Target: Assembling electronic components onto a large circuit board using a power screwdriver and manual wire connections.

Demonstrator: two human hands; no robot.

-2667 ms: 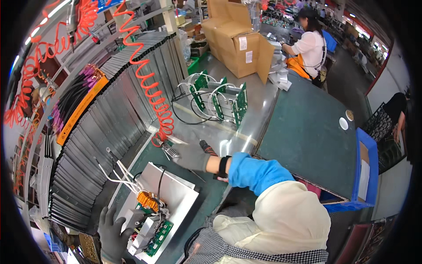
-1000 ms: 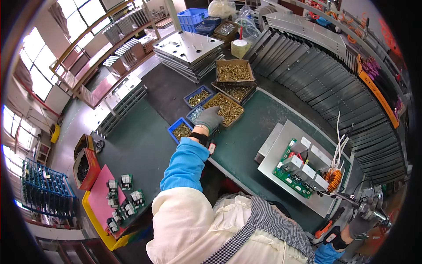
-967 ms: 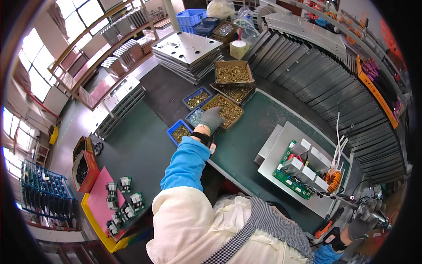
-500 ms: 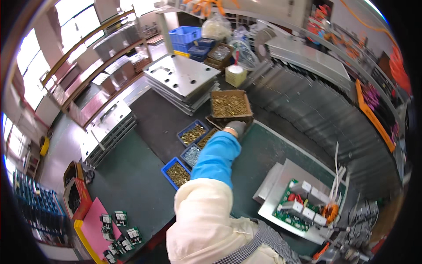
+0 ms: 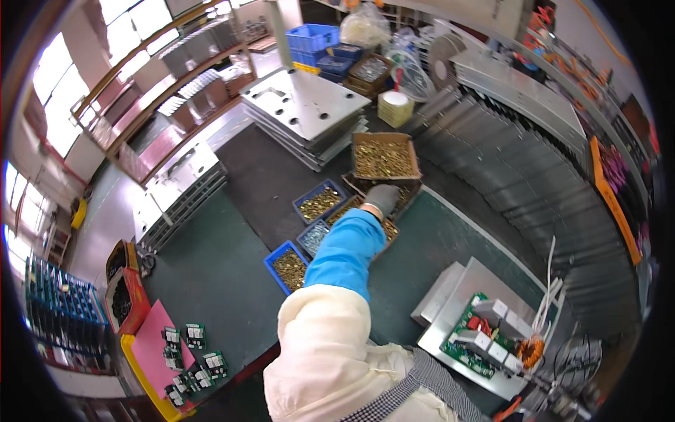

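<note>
My left hand, in a grey glove, reaches to the near side of an open cardboard box heaped with small brass-coloured fasteners. It hovers over or touches a lower container of similar parts; which of the two I cannot tell. The fingers point away and down, so their grip is hidden. Left of the blue sleeve stand blue trays: one of brass parts, one of silvery parts and a nearer one of brass parts. My right hand is out of view.
Stacked metal plates stand beyond the trays, with another stack at left. A circuit board lies on metal at right. Small green boards sit around a pink sheet. A row of grey metal sheets curves along the right.
The view has shifted, moving the table's things in the picture. Relative to the cardboard box, my left hand has drawn slightly nearer and left, and more brass parts show beside the sleeve.
</note>
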